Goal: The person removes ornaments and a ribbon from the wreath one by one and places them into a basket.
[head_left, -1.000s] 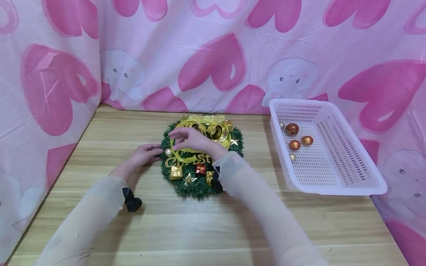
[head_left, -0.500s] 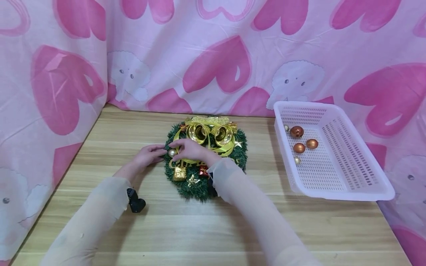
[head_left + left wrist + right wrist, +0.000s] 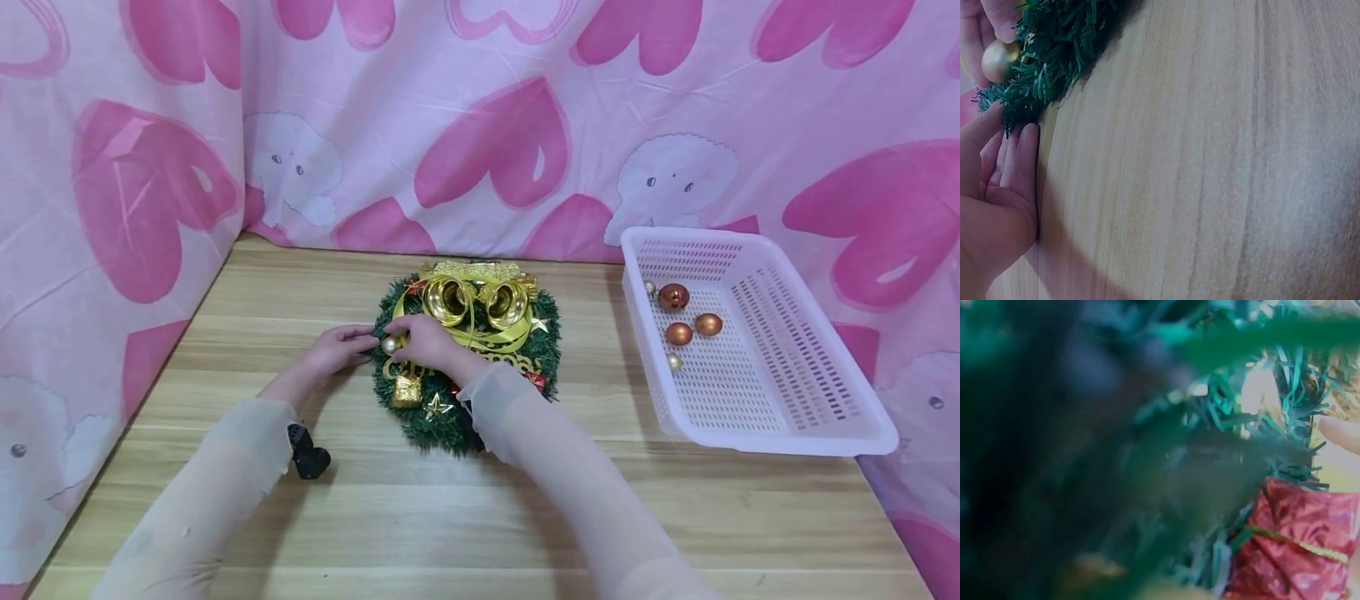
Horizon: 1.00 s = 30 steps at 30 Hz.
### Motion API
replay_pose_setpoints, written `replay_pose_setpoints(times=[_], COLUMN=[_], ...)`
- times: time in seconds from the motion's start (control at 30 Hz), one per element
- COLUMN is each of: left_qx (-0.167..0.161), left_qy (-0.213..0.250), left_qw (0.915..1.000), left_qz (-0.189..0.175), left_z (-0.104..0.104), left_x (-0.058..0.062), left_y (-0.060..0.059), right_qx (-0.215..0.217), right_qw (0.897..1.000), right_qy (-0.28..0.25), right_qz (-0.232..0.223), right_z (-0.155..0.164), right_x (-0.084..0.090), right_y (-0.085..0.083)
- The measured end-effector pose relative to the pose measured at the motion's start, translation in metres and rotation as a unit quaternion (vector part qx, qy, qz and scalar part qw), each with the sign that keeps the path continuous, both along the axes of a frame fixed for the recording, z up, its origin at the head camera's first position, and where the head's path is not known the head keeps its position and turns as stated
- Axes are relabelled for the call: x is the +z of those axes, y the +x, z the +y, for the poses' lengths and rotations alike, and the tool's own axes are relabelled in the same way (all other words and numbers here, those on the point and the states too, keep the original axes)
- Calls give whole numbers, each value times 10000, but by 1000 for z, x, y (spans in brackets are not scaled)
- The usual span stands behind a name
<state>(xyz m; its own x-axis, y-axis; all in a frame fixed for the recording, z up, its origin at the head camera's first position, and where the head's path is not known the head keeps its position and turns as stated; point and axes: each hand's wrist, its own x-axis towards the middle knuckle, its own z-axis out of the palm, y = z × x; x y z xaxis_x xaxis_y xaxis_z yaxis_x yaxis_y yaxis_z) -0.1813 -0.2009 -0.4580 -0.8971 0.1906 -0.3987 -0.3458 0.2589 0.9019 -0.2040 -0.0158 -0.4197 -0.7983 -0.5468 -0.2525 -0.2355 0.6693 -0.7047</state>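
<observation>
A small Christmas wreath (image 3: pixel 468 358) lies flat near the middle of the wooden bench (image 3: pixel 465 517) — a ring of stiff dark green tinsel needles carrying two shiny gold bells (image 3: pixel 476 302), looped yellow-gold ribbon, glittery gold lettering, foil-wrapped gift cubes in gold and red, and little gold stars. On its left edge sits a pale gold bauble (image 3: pixel 389 344), smooth, round and matte. The right hand (image 3: pixel 426 342) rests on the wreath with its fingertips pinching that bauble; the left wrist view shows fingers touching the ball from above. The left hand (image 3: pixel 339 348) lies flat on the bench, its straight fingers together, touching the wreath's outer needles. To the right — well apart — stands a white perforated plastic basket (image 3: pixel 780 417) holding glossy copper balls (image 3: pixel 686 317).
</observation>
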Motion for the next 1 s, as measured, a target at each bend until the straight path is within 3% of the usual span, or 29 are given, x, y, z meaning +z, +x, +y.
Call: replay_pose_setpoints(times=[0.43,1.0], left_qx=[76,66], left_qy=[-65,-165], left_qw=[9999,9998], left_qz=[-115,-93], left_z=[0,0], left_x=[-3,1], left_y=[-3,0], right_qx=[-91,-329], right_qw=[9999,9974], right_qy=[87,-623], right_qz=[112,-182], right_z=[-1,3], right_x=[0,6], right_y=[0,0])
